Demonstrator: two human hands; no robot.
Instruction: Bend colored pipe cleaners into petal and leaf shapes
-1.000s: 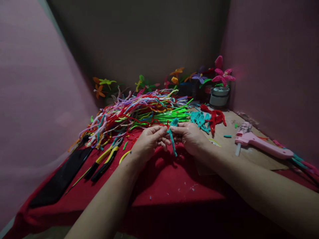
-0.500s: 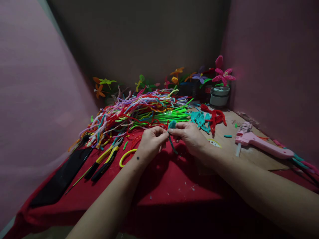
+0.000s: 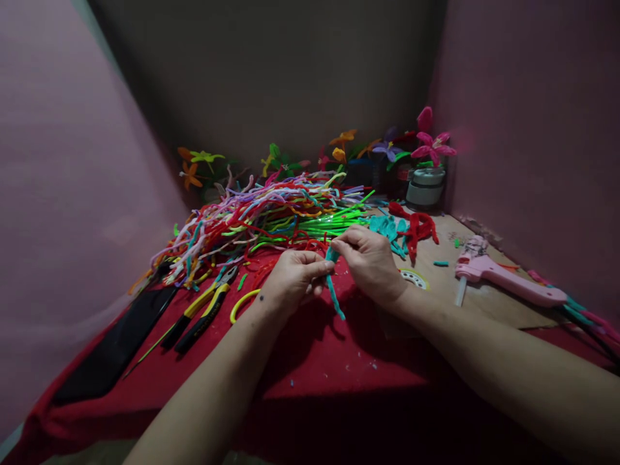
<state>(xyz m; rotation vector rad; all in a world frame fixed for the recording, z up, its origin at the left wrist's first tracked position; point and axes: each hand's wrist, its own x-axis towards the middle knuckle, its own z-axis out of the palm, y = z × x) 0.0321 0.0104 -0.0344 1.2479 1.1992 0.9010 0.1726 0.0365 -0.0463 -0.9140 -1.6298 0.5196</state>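
Between my two hands is a teal pipe cleaner (image 3: 334, 294), bent over at its upper part, with its loose tail hanging down above the red cloth. My left hand (image 3: 300, 274) pinches it between thumb and forefinger near the middle. Just above, my right hand (image 3: 367, 261) is closed with its fingertips on the top end of the same piece. My fingers cover part of the bend. Several teal looped pipe-cleaner shapes (image 3: 384, 227) lie just beyond my right hand, beside red ones (image 3: 420, 232).
A heap of coloured pipe cleaners (image 3: 232, 226) spreads behind my hands. Pliers (image 3: 206, 313), a black phone-like slab (image 3: 116, 345) and yellow-handled scissors (image 3: 241, 307) lie left. On the right, a pink glue gun (image 3: 508, 278) rests on a board (image 3: 445, 303). Pipe-cleaner flowers (image 3: 434, 148) stand at the back.
My right hand has risen slightly to the top of the teal pipe cleaner. My left hand has shifted a little down, and the tail hangs lower.
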